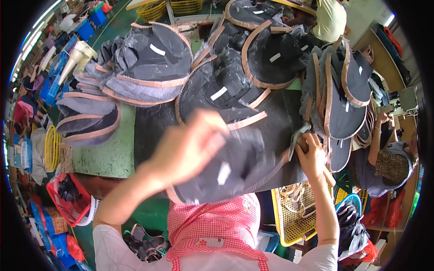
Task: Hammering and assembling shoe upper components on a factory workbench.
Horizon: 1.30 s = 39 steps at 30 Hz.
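A dark shoe upper (203, 185) with a tan notched edge and a white label lies at the front edge of the black work surface (151, 131), partly smeared by motion. Over its left part hovers my left hand (194, 140), its fingers blurred; whether it touches the piece I cannot tell. To the right, my right hand (311, 156) is closed around the wooden handle of a hammer (298, 137), whose grey curved metal head stands beside the upper's right end. Just beyond my left hand lies another dark upper (221, 92) with the same tan edging.
Similar uppers are heaped at the left (153, 58), the back (275, 56) and the right (343, 95). A yellow basket (281, 221) with pale strips stands below the right edge, a red basket (74, 219) at the lower left. Another person (384, 167) works at far right.
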Motion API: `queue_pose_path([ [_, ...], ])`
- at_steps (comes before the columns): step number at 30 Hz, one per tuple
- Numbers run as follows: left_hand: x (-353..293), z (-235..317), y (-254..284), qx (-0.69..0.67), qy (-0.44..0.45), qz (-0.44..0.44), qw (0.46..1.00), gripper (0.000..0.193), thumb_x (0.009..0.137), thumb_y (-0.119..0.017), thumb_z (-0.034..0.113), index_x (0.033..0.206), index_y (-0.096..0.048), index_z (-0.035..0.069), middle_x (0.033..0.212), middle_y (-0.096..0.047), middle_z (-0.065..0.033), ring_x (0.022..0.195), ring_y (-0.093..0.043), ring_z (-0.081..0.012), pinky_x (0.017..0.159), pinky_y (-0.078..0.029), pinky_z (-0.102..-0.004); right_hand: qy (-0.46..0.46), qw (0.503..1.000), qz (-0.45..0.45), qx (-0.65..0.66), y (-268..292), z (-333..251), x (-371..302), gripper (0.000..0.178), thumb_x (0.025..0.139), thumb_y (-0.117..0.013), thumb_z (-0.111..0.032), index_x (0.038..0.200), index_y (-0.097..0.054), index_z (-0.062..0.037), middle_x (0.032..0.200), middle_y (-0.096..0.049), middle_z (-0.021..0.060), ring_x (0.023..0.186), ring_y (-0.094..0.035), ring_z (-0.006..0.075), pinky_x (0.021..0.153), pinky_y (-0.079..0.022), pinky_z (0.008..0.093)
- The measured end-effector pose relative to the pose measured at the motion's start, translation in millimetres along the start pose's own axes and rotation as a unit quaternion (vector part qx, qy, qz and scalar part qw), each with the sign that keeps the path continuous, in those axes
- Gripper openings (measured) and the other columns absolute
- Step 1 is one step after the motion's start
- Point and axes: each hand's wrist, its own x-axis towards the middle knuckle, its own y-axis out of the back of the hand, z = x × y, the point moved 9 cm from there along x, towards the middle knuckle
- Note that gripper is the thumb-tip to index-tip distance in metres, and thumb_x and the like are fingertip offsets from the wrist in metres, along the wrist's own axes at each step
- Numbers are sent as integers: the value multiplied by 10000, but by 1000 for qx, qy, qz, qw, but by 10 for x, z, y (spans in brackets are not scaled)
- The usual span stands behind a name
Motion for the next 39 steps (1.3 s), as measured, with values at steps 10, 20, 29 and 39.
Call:
queue_pose_path([
  [10, 876, -561, 935, 415, -105, 99, 898, 476, 845, -728, 90, 1308, -622, 118, 1301, -622, -176, 1310, -534, -342, 1120, -402, -493, 82, 991, 25, 99, -24, -557, 510, 260, 872, -697, -79, 1121, -634, -39, 1041, -633, 127, 995, -608, 328, 903, -457, 431],
  [20, 882, -1610, 1204, 571, -17, 153, 806, 588, 900, -687, 391, 1393, -578, 89, 1478, -502, -212, 1437, -407, -338, 1226, -243, -479, 136, 987, 73, 38, -902, -1436, 1550, 392, 784, -829, -298, 1016, -628, -56, 1041, -592, 150, 1005, -569, 337, 895, -460, 431],
  [29, 1258, -393, -6, 180, -215, -103, 954, 673, 744, -815, 159, 1375, -584, 132, 1488, -508, -136, 1440, -414, -320, 1220, -301, -484, 162, 934, -100, 302, -727, -1573, 1274, 353, 773, -808, 6, 938, -497, -19, 980, -664, 99, 921, -665, 233, 874, -527, 343],
  [39, 579, 138, -346, -172, 31, -238, 955, 435, 903, -775, 274, 1232, -683, 5, 1093, -752, -103, 985, -705, -156, 834, -544, -337, -14, 783, -253, 569, 109, -1256, 747, 210, 875, -804, -52, 1018, -660, 2, 892, -685, -21, 812, -628, 38, 711, -511, 205],
])
